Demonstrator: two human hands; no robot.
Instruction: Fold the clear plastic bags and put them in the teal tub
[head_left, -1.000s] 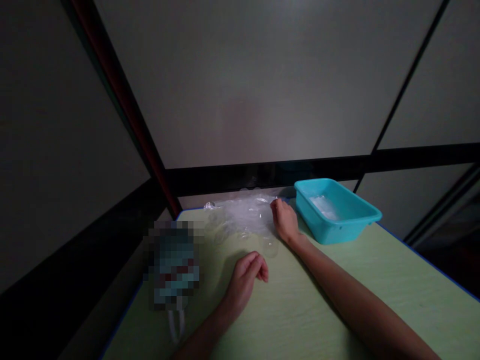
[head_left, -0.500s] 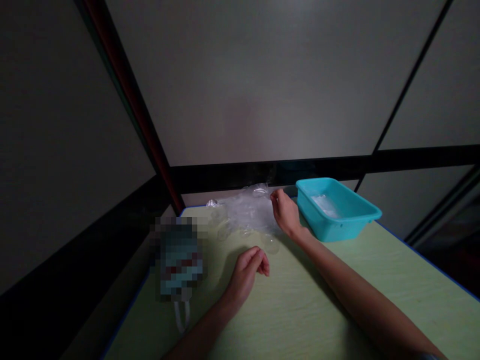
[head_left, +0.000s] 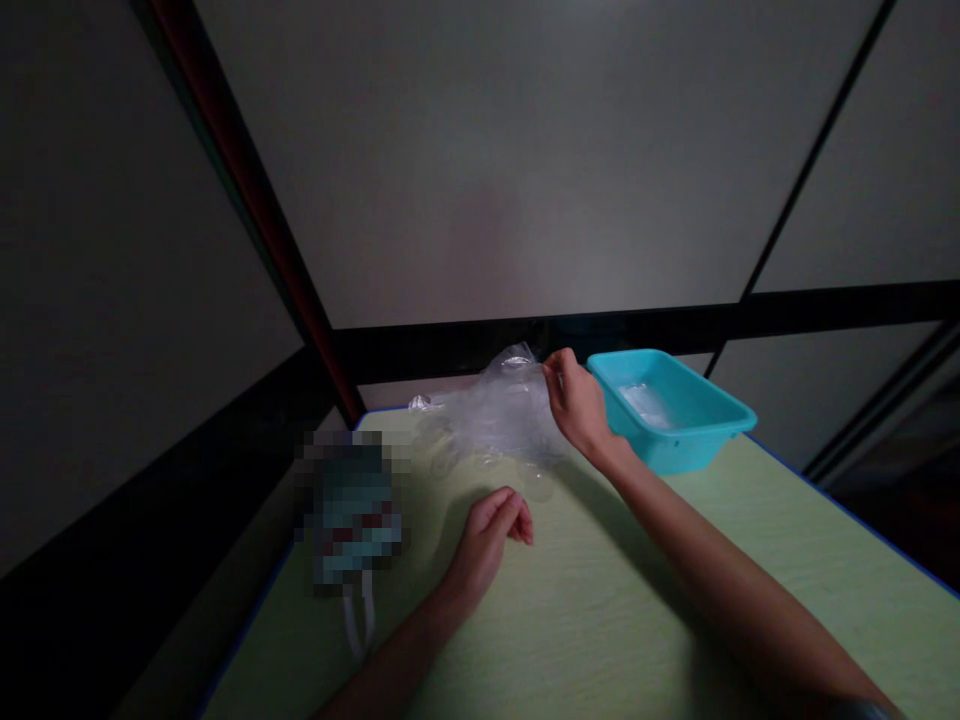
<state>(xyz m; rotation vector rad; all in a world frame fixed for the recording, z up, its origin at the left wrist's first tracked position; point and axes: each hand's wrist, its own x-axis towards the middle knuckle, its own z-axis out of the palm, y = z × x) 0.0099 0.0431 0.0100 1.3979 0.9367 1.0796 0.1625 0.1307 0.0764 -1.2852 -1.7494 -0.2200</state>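
Observation:
My right hand (head_left: 577, 400) pinches the edge of a clear plastic bag (head_left: 499, 415) at the back of the table, fingers and thumb pressed together. The bag is crumpled, its upper edge raised beside the fingertips. Rounded clear shapes show along its lower side; I cannot make out what they are. Nearer to me, my left hand (head_left: 491, 535) rests over the table with its fingers curled in, nothing visible in it. It is apart from the bag.
A turquoise plastic basin (head_left: 675, 450) stands right of my right hand, with a clear packet (head_left: 646, 405) inside. At the left lies a pixelated item (head_left: 356, 520) with a white strap (head_left: 358, 620). The pale green table (head_left: 585, 610) ends at a dark-banded wall panel (head_left: 525, 200).
My right hand has risen slightly, and the upper part of the plastic bag has lifted with it. My left hand keeps its curled pose. The whole view has shifted a little.

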